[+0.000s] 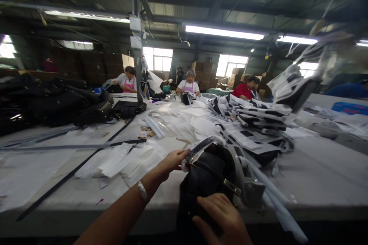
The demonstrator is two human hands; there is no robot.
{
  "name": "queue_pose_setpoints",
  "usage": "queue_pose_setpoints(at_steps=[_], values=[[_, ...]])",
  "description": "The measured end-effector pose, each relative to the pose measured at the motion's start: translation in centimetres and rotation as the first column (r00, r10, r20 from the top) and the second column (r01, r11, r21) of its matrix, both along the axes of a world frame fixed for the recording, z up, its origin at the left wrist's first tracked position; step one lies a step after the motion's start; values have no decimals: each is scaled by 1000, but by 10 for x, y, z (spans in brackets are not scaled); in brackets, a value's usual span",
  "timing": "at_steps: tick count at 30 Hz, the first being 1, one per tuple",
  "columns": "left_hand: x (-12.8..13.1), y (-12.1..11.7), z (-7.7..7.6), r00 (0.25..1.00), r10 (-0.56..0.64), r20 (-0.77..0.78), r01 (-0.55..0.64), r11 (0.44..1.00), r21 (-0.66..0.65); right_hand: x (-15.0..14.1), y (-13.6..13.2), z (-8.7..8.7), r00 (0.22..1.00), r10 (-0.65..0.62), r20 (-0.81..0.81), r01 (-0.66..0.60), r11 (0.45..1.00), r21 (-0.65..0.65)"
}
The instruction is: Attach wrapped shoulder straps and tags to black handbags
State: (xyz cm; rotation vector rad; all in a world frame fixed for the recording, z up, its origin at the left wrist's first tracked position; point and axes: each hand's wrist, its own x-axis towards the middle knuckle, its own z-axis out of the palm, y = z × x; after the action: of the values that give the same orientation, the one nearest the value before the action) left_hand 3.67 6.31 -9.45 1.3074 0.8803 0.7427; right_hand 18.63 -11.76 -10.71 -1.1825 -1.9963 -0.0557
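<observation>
A black handbag [198,183] stands at the table's front edge, with a metal clasp [232,187] on its front. Its handle [205,143] arches over the top, wrapped in clear plastic. My left hand [172,162], a silvery band on its wrist, is closed on the wrapped left end of this handle. Lower down, my right hand [221,212] grips the front of the bag below the clasp, with fingers curled and thumb apart. Part of the bag's lower body is hidden behind that hand. Just right of the bag is a grey frame-like object [248,183], close against it.
White paper sheets [120,162] and dark strips [83,178] lie to the left. Black bags [63,101] are heaped at far left; paper-wrapped black pieces [253,118] are stacked at right. A metal post [137,57] rises mid-table. Several people work across the table.
</observation>
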Motion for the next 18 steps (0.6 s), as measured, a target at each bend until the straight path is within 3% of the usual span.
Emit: queue_pose_setpoints(at_steps=[3, 5, 8, 11, 15, 18], values=[[11, 7, 24, 986, -119, 117, 121, 993, -4, 8, 1, 5, 995, 52, -87, -56, 997, -51], [12, 9, 47, 967, -175, 187, 176, 984, 11, 13, 4, 13, 969, -20, -246, -15, 990, -140], [14, 3, 87, 919, -258, 297, 259, 965, 36, 23, 17, 36, 838, -217, -501, 84, 958, -274], [19, -11, 120, 842, -374, 389, 380, 923, 64, 33, 39, 71, 729, -206, -653, -6, 952, -307], [32, -32, 134, 771, -516, 373, 506, 852, 131, 43, 62, 111, 608, -95, -788, -288, 899, -331], [39, -45, 126, 811, -455, 367, 439, 889, 131, 44, 69, 126, 480, -67, -875, -430, 851, -301]])
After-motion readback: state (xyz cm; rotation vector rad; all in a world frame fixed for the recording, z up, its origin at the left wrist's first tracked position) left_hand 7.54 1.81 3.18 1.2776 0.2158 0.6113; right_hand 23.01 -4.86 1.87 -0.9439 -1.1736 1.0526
